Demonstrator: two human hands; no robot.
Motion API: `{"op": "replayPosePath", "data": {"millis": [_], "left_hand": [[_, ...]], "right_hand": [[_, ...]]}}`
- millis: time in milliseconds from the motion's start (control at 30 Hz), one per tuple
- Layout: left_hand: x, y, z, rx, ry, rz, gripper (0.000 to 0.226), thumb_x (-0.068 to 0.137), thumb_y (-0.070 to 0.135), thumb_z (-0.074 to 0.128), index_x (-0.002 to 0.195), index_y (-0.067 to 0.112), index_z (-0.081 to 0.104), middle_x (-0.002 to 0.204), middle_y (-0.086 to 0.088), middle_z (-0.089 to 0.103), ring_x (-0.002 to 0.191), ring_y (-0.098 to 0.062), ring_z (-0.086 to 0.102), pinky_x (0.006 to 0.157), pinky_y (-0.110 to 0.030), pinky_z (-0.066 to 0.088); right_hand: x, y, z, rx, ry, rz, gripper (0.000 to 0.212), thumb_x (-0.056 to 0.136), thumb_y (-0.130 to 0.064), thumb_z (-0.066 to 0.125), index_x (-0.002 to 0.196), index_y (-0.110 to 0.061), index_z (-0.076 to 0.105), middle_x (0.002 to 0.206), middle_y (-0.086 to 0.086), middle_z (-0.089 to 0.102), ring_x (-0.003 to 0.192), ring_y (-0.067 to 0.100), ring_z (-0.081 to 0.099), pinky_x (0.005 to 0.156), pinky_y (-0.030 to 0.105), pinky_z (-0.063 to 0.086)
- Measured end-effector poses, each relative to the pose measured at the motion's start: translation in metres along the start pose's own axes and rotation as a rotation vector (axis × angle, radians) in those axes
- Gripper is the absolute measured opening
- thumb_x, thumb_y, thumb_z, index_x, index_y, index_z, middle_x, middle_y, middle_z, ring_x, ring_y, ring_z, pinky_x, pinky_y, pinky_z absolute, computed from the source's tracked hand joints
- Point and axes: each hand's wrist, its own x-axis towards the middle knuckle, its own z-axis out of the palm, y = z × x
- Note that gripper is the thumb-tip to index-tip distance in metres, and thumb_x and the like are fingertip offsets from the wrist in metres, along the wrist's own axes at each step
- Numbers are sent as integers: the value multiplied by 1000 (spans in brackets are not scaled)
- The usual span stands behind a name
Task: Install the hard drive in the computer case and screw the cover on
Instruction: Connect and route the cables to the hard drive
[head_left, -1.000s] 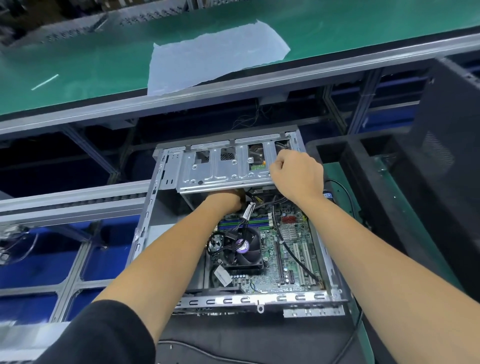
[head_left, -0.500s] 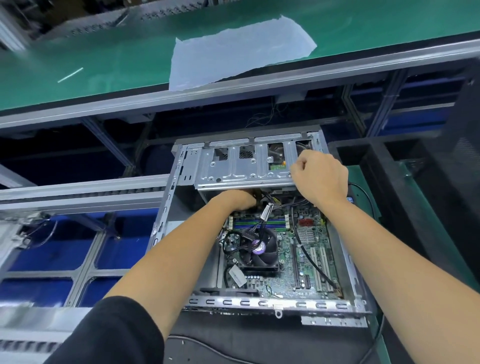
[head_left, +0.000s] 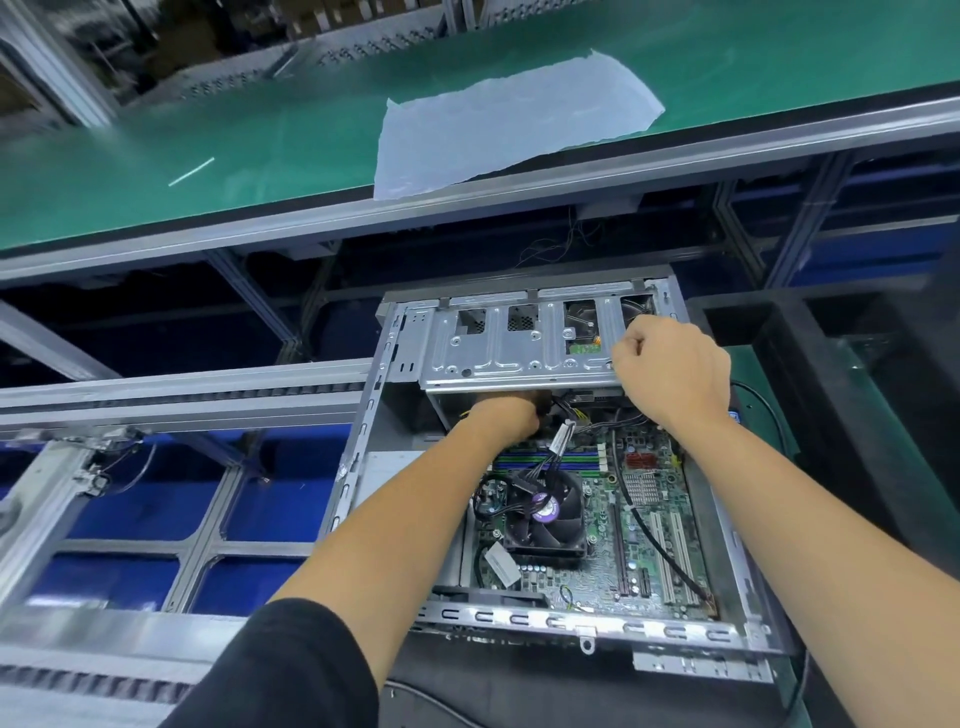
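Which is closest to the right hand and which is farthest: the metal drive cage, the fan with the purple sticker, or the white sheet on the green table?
From the right hand:
1. Metal drive cage: the hand is on its right end.
2. Fan with the purple sticker: lower left, inside the case.
3. White sheet: up on the green table, beyond the case.

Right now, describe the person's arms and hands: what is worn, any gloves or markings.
Both hands are bare, with no gloves, rings or watch showing. The left hand is partly hidden under the drive cage; that arm has a black sleeve on the upper arm, forearm uncovered. The right hand and forearm are uncovered; no sleeve shows.
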Motion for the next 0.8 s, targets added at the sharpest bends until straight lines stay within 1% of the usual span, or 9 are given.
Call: {"op": "replayPosePath", "data": {"millis": [67, 133, 233, 367, 400, 500, 567, 667, 800], "left_hand": [[2, 3, 1, 14, 14, -18, 31, 98, 23, 40, 120, 9, 57, 120, -9, 58, 104, -28, 54, 91, -39, 43], [5, 2, 3, 7, 60, -16, 27, 97, 22, 42, 114, 10, 59, 118, -9, 60, 98, -28, 55, 86, -38, 44], [4, 1, 3, 5, 127, 7, 21, 95, 26, 45, 108, 15, 58, 120, -6, 59, 105, -28, 55, 88, -36, 44], [4, 1, 3, 42, 193, 47, 5, 92, 19, 45, 92, 17, 50, 114, -7, 60, 97, -27, 54, 84, -34, 45], [4, 1, 5, 63, 202, 55, 5, 92, 17, 45, 93, 17, 50, 114, -8, 60, 96, -27, 54, 85, -34, 45], [4, -1, 9, 77, 209, 41, 23, 94, 17, 43, 113, 12, 54, 121, -9, 58, 109, -28, 54, 94, -35, 41], [4, -3, 13, 87, 211, 41, 29, 95, 16, 41, 120, 7, 52, 121, -12, 59, 112, -29, 54, 95, -34, 39], [1, -3, 17, 87, 285, 77, 31, 92, 17, 45, 120, 8, 54, 112, -14, 64, 105, -30, 58, 86, -31, 41], [-1, -2, 20, 39, 301, 100, 35, 90, 18, 51, 123, 8, 53, 105, -16, 66, 95, -31, 61, 73, -29, 41]], "right_hand": [[0, 0, 0, 0, -2, 0, 22, 91, -21, 47, 78, -14, 63, 70, 3, 65, 63, 25, 56, 52, 27, 30], [0, 0, -1, 3, 5, -1, 22, 92, -21, 47, 79, -15, 63, 70, 3, 65, 62, 24, 55, 50, 26, 29], [0, 0, -1, 6, 8, 2, 22, 92, -21, 47, 79, -16, 63, 70, 2, 65, 60, 22, 53, 50, 25, 27], [0, 0, -1, 11, 9, 13, 22, 92, -22, 47, 79, -17, 63, 68, 1, 64, 58, 21, 51, 50, 26, 27], [0, 0, -1, 12, 8, 15, 22, 93, -22, 47, 79, -17, 63, 68, 1, 64, 58, 21, 50, 51, 27, 27], [0, -1, -2, 22, 8, 18, 21, 93, -22, 48, 79, -17, 64, 68, 0, 63, 57, 20, 47, 53, 29, 27], [-1, -1, -3, 28, 10, 18, 21, 92, -22, 49, 79, -17, 63, 68, 0, 63, 58, 21, 47, 55, 29, 28], [-1, 0, -3, 37, 10, 12, 21, 92, -22, 49, 78, -17, 63, 68, 0, 63, 58, 20, 47, 54, 29, 28], [-1, -1, -2, 43, 11, 13, 21, 93, -22, 49, 78, -18, 63, 69, -1, 64, 59, 20, 49, 54, 28, 28]]}}
